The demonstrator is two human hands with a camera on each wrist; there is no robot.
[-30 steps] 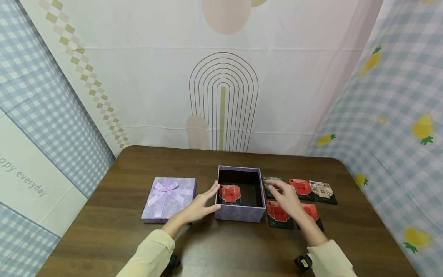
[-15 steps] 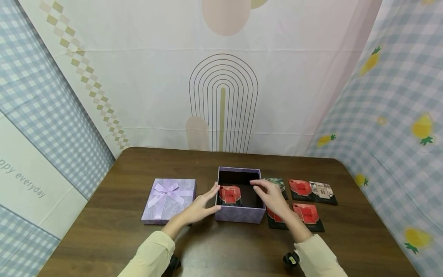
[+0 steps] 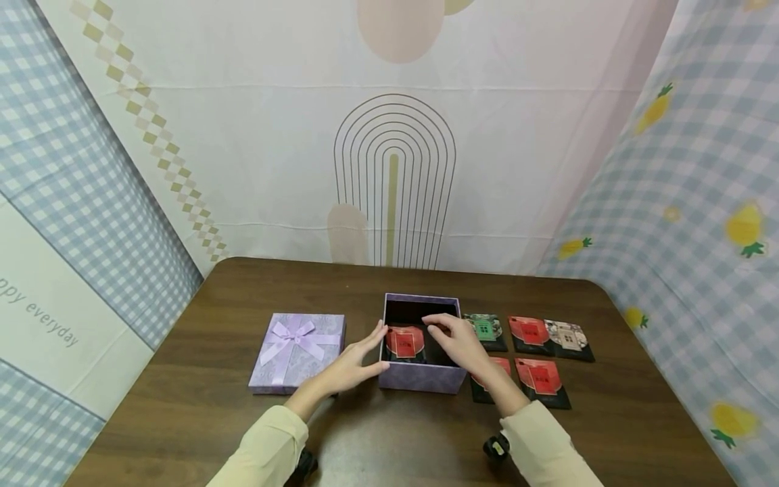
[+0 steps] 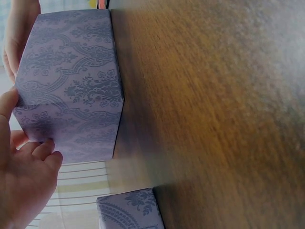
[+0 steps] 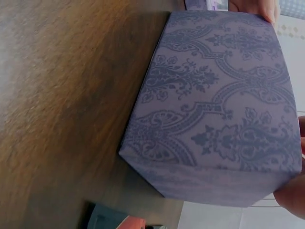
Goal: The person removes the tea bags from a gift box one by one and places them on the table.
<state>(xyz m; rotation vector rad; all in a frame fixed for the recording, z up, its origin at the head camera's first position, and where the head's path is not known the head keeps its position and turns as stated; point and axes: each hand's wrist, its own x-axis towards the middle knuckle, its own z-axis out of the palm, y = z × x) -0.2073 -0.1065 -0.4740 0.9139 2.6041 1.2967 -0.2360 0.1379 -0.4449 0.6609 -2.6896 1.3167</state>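
A purple patterned box (image 3: pixel 420 379) stands uncovered mid-table, with a red and black packet (image 3: pixel 406 343) inside at its left. Against the box's left side my left hand (image 3: pixel 349 365) rests its extended fingers, the thumb at the front corner; the left wrist view shows that hand (image 4: pixel 35 176) touching the wall. My right hand (image 3: pixel 461 346) reaches over the right rim, fingers bent above the inside, with nothing visible between them. Right of the box lie several flat packets: a green one (image 3: pixel 485 329), a pale one (image 3: pixel 569 336) and red ones (image 3: pixel 541 377).
A purple lid (image 3: pixel 276 358) with a lilac ribbon bow (image 3: pixel 294 334) lies left of the box. Everything stands on a brown wooden table (image 3: pixel 377 439). A pale printed cloth (image 3: pixel 274 155) hangs behind, and checked cloth (image 3: pixel 700 270) hangs at the right.
My right hand has moved left from above the packets to over the box, uncovering the green packet. My left hand, the box and the lid have stayed put.
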